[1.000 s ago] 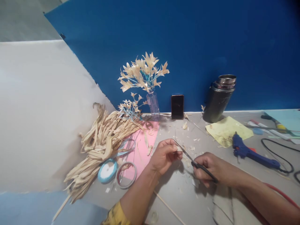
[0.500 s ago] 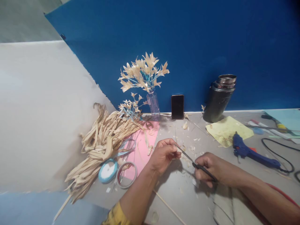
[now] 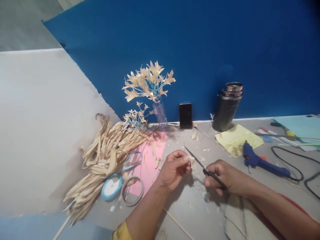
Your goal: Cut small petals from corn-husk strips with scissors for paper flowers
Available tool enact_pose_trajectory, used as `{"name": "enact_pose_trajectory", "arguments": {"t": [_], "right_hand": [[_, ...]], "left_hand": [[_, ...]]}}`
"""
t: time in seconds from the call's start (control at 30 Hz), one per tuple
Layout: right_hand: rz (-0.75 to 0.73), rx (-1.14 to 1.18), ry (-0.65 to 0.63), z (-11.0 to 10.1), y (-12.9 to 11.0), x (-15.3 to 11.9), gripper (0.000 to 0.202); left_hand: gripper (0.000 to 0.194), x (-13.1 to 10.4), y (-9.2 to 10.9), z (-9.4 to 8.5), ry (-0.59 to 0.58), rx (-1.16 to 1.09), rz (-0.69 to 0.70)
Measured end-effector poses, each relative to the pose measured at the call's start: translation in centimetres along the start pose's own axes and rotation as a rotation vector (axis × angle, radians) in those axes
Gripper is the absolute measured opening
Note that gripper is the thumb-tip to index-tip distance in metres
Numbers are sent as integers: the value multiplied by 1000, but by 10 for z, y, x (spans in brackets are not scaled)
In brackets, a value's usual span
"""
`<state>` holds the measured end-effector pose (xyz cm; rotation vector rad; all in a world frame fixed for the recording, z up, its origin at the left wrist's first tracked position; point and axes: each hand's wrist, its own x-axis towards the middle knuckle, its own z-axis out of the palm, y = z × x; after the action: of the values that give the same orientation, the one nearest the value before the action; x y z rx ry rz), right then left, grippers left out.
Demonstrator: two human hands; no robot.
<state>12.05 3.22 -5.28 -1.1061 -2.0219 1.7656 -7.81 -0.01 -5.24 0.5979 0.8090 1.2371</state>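
Between the fingertips of my left hand (image 3: 175,169) is pinched a small pale piece of dried husk (image 3: 191,159). My right hand (image 3: 222,177) grips black-handled scissors (image 3: 205,170), fingers wrapped round the handles. The blades point up and left, passing just beyond the husk piece; I cannot tell whether they touch it. Small pale scraps (image 3: 205,150) lie scattered on the grey table around both hands. Left of my left arm is a large bundle of dried husk strips (image 3: 107,146), partly over a pink sheet (image 3: 150,166).
Behind stand pale flowers (image 3: 150,80) in a clear bottle (image 3: 160,115), a phone (image 3: 185,116) and a dark flask (image 3: 228,108). To the right lie a yellow paper (image 3: 237,138) and a corded blue glue gun (image 3: 265,165). Ribbon (image 3: 112,187) and a tape roll (image 3: 132,190) sit at left.
The scissor blades have shifted away from the left fingertips, and the pale husk piece now shows more clearly. The whole view has shifted slightly; both hands keep their hold.
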Motion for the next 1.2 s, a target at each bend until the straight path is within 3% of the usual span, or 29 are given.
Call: {"name": "enact_pose_trajectory", "arguments": {"t": [0.07, 0.17, 0.33, 0.53, 0.73, 0.87, 0.93, 1.07, 1.2], "right_hand": [[7, 44, 42, 0, 1, 1, 43], [-35, 174, 205, 4, 0, 3, 31], [-151, 288, 437, 10, -2, 3, 30], [-159, 241, 463, 11, -1, 2, 23], [-180, 116, 491, 11, -2, 1, 17], [-113, 150, 568, 8, -3, 2, 26], [-83, 170, 502, 9, -3, 4, 29], [-60, 163, 213, 19, -6, 5, 40], [-81, 181, 126, 28, -6, 5, 39]], "left_hand": [[25, 0, 1, 0, -17, -3, 8], [25, 0, -1, 0, -22, 7, 11], [29, 0, -13, 6, -27, 54, -39], [26, -4, -25, 12, -45, 228, -47], [19, -3, -26, 9, 24, 493, 106], [19, -2, -23, 10, 98, 394, 110], [22, -1, -21, 10, 149, 247, 102], [29, 1, -17, 9, 174, 19, 77], [28, 1, -14, 8, 161, -46, 81]]}}
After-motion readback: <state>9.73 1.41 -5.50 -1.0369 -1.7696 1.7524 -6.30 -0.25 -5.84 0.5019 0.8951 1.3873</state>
